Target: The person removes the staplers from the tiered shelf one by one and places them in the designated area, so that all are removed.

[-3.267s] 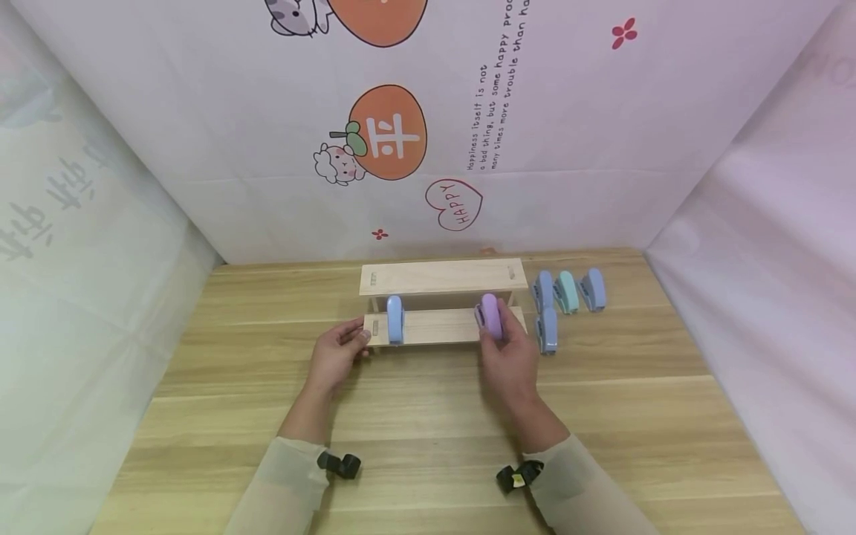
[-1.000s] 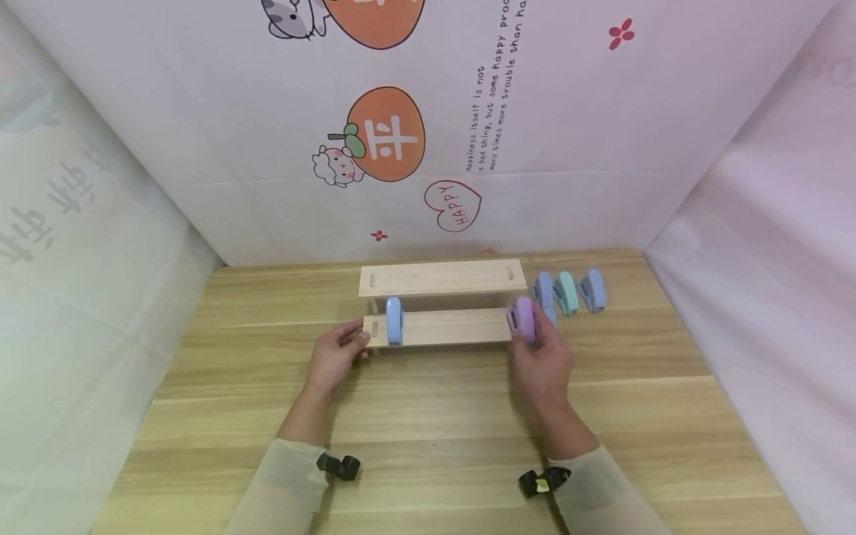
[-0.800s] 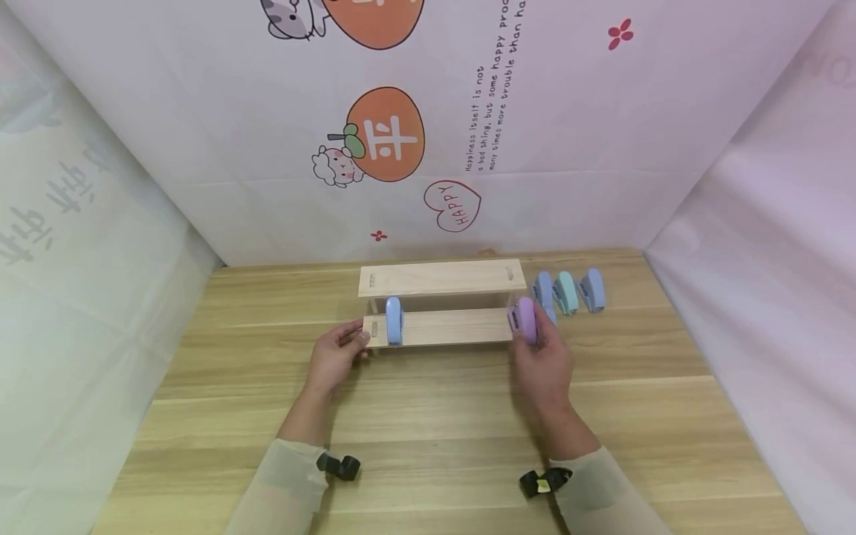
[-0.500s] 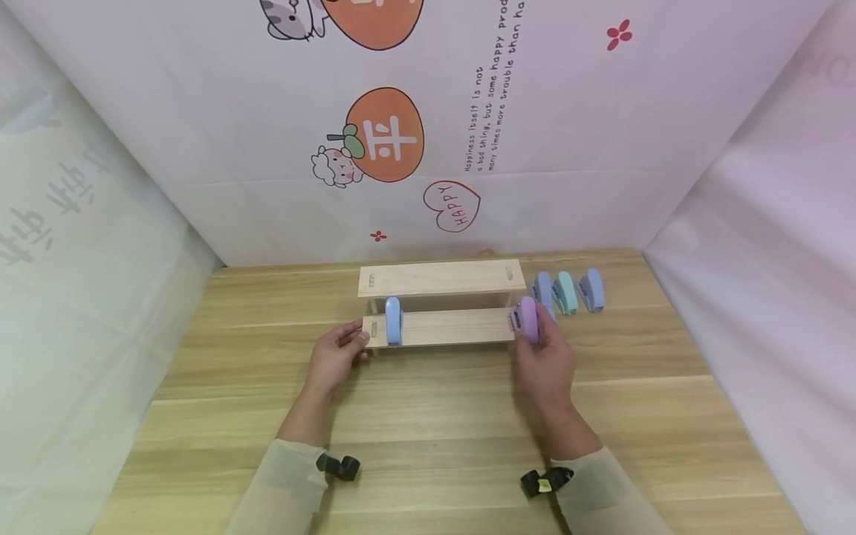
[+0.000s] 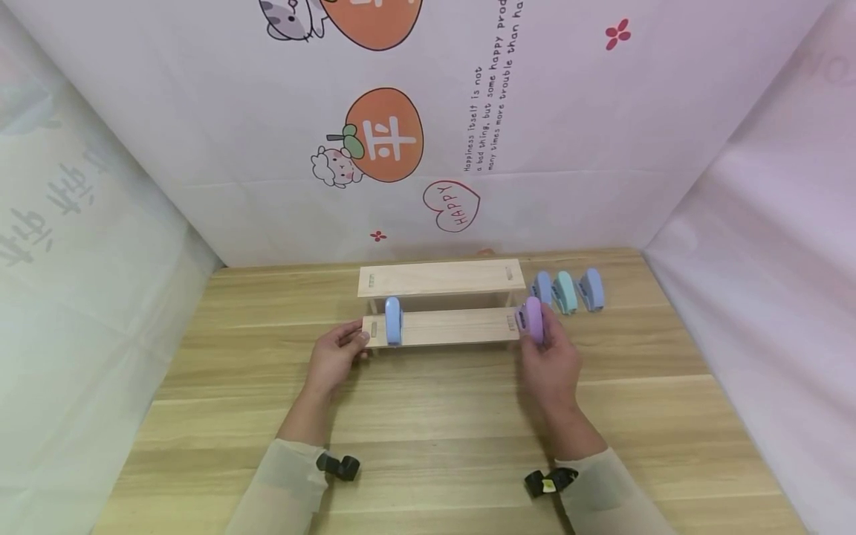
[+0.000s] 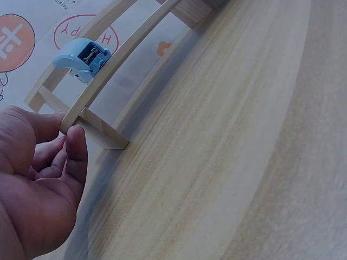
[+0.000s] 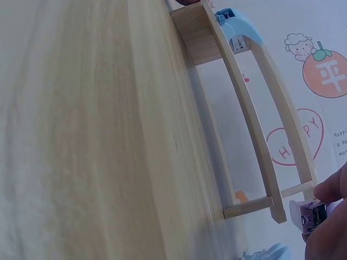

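My right grip (image 5: 551, 365) pinches the purple clip (image 5: 533, 319) beside the front slat (image 5: 455, 328)'s right end, contact unclear; left grip (image 5: 334, 357) pinches its left end. I'd steady that, keeping the clip square.

Curtained-off tabletop workspace, 3 white cloth walls (image 5: 568, 111), cartoon fruit prints (image 5: 384, 135), wood-grain table (image 5: 428, 416)

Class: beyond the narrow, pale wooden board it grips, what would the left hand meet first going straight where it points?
Probably the rounded, light-blue plastic stapler-like tool on that board, though the left hand may pass beneath.
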`<act>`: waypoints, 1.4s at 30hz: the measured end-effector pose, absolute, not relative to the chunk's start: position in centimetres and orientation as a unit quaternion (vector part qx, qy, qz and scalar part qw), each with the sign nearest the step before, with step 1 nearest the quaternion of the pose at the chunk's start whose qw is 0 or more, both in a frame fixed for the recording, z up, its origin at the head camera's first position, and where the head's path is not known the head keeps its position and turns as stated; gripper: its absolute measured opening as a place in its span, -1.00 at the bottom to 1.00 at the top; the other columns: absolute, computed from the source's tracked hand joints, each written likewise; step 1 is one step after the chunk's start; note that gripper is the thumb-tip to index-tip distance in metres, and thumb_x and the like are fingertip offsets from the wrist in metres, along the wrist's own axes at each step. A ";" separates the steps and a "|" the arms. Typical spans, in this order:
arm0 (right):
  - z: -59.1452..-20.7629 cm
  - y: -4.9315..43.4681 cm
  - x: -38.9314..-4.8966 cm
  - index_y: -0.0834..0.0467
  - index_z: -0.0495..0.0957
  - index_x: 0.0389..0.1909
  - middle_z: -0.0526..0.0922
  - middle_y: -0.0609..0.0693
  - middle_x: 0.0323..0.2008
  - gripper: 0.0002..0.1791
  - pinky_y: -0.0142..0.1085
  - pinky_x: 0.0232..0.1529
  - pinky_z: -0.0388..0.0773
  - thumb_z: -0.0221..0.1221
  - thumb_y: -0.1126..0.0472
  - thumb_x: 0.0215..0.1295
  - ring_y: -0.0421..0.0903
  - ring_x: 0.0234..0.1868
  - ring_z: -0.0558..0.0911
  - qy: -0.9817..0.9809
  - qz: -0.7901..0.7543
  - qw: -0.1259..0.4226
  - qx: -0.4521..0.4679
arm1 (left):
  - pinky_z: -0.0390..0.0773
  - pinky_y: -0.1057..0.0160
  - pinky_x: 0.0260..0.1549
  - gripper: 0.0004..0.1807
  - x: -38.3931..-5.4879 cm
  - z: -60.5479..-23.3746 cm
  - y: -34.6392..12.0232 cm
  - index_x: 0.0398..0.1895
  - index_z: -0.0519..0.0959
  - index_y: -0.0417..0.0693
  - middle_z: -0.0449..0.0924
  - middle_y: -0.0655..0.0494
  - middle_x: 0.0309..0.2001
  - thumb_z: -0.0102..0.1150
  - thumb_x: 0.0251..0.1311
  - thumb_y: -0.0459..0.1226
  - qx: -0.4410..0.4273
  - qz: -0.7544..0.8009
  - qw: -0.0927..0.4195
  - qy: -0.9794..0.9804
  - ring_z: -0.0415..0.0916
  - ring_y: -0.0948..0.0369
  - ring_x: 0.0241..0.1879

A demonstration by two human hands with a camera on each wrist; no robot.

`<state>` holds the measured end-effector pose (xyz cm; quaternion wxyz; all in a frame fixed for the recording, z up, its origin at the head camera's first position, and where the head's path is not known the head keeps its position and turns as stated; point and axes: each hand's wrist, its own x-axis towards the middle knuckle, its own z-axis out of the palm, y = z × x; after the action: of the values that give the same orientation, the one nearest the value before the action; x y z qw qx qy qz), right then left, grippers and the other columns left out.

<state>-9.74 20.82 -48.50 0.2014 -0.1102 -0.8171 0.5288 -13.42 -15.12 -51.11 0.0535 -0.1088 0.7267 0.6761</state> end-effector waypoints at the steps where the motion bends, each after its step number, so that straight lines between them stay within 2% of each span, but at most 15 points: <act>1: -48.5 20.9 -9.8 0.14 0.39 0.48 0.47 0.12 0.40 -0.35 -0.05 0.39 0.47 0.27 0.38 0.39 0.06 0.41 0.46 -0.818 0.528 0.202 -0.109 | 0.78 0.29 -0.15 -0.51 -13.4 -51.1 -15.1 0.33 0.53 -0.23 0.64 -0.15 0.15 0.32 0.39 -0.29 -0.109 0.677 0.054 0.726 0.63 0.12 -0.04; 21: -48.3 21.6 -9.8 0.17 0.39 0.47 0.47 0.10 0.40 -0.34 -0.13 0.40 0.46 0.28 0.39 0.37 -0.02 0.41 0.45 -0.826 0.505 0.225 -0.113 | 0.78 0.30 -0.17 -0.52 -13.5 -51.1 -15.2 0.32 0.54 -0.25 0.65 -0.15 0.12 0.32 0.39 -0.29 -0.102 0.676 0.051 0.728 0.63 0.12 -0.08; 28: -48.5 22.1 -9.9 0.18 0.42 0.46 0.50 0.13 0.36 -0.35 -0.11 0.38 0.48 0.29 0.39 0.34 0.02 0.37 0.49 -0.824 0.502 0.236 -0.113 | 0.78 0.29 -0.18 -0.54 -13.4 -51.0 -15.2 0.30 0.55 -0.25 0.65 -0.15 0.12 0.32 0.39 -0.30 -0.103 0.679 0.051 0.725 0.63 0.10 -0.06; 42: -48.2 22.5 -9.8 0.15 0.39 0.48 0.47 0.08 0.39 -0.33 -0.10 0.42 0.43 0.27 0.42 0.35 -0.01 0.41 0.44 -0.824 0.505 0.223 -0.129 | 0.78 0.29 -0.16 -0.53 -13.4 -51.0 -15.2 0.31 0.54 -0.24 0.65 -0.15 0.13 0.31 0.39 -0.30 -0.105 0.682 0.052 0.722 0.63 0.11 -0.06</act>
<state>-9.83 22.52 -48.23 0.2233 -0.1293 -0.8236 0.5050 -13.38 -15.21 -51.00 0.0524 -0.1054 0.7221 0.6817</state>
